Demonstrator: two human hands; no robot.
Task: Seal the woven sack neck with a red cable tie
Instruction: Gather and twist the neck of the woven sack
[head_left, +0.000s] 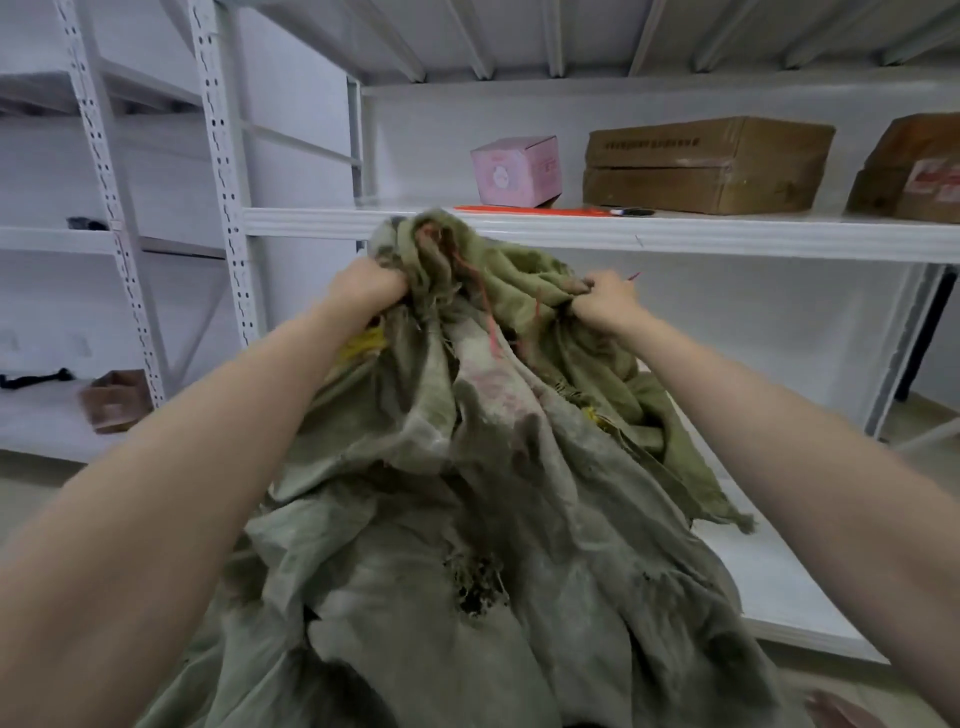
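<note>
A worn, greenish-grey woven sack stands in front of me, dirty, with a frayed hole in its front. Its top is bunched into a loose neck with red threads hanging from it. My left hand grips the gathered fabric on the left of the neck. My right hand grips a fold on the right. Red cable ties lie flat on the shelf just behind the sack, beside a dark marker.
A white metal shelf runs across behind the sack, holding a pink box and two brown cartons. A perforated upright stands to the left. A small carton lies on the low left shelf.
</note>
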